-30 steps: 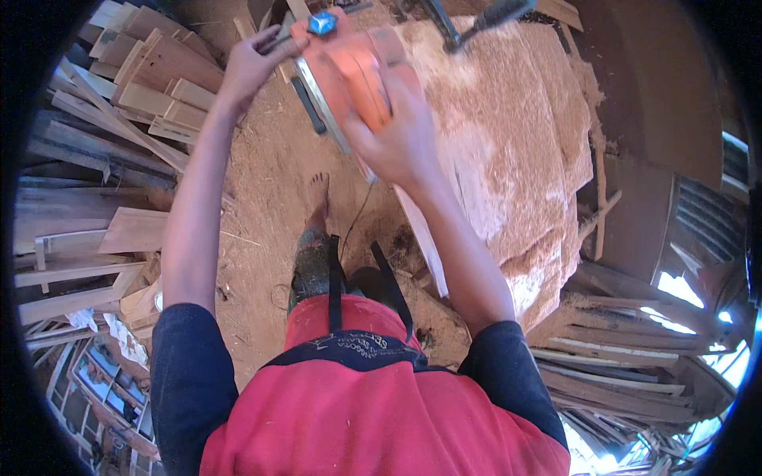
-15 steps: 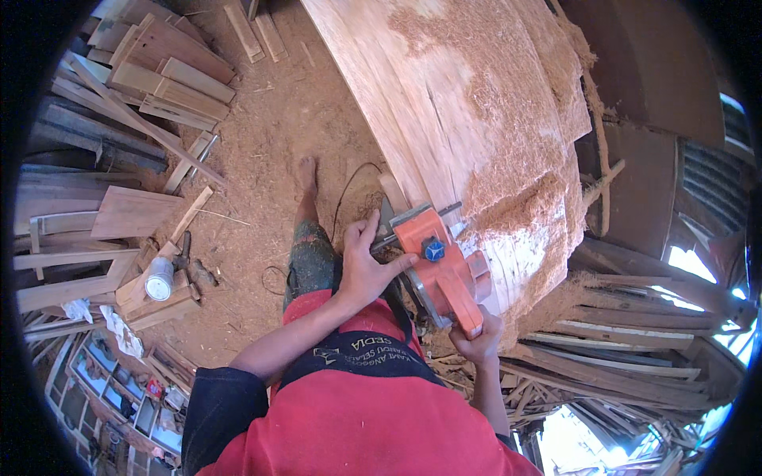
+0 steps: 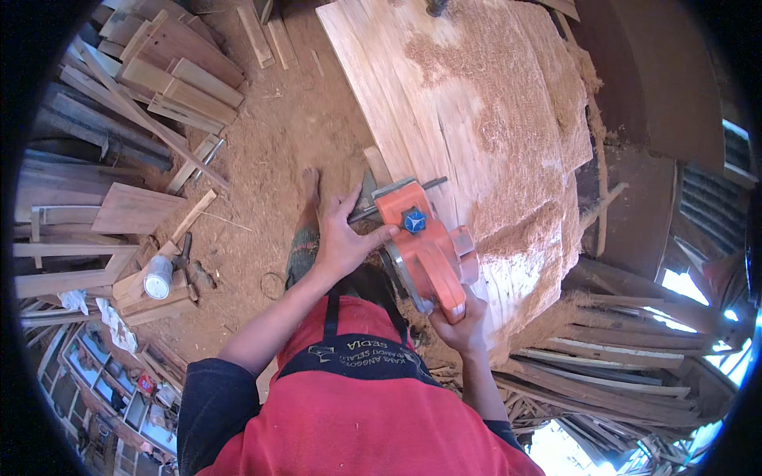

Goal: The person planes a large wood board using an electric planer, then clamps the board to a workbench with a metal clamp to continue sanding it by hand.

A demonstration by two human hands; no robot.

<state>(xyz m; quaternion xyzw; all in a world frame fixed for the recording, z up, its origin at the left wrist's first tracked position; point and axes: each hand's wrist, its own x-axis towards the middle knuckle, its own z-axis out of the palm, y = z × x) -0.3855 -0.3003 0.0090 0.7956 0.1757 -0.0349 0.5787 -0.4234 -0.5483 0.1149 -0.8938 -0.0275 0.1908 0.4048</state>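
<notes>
- The right hand (image 3: 464, 324) is closed around the rear handle of an orange power planer (image 3: 426, 258), thumb and fingers wrapped about its end.
- The left hand (image 3: 343, 243) is at the front of the tool: its thumb meets the orange body, and its fingers spread beside a dark bar (image 3: 365, 213) that sticks out there. Whether they close on the bar, I cannot tell.
- A blue knob (image 3: 413, 220) sits on top of the planer, just beyond the left thumb.
- The planer is over the near left edge of a broad wooden board (image 3: 405, 99), in front of the person's waist; whether its sole touches the wood is hidden.
- Planing looks well under way. Along the board's left side a long band shows bare, pale grain, which I judge to be worked surface.
- Brown shavings (image 3: 528, 119) cover much of the middle and right, with another pale patch near the lower right. What lies under them cannot be judged, so some planing may remain, and clearing the shavings seems left to do.
- Farther out, sawdust coats the floor (image 3: 266, 159), cut planks (image 3: 186, 87) lean at the left, and long wooden strips (image 3: 615, 349) lie stacked at the right.
</notes>
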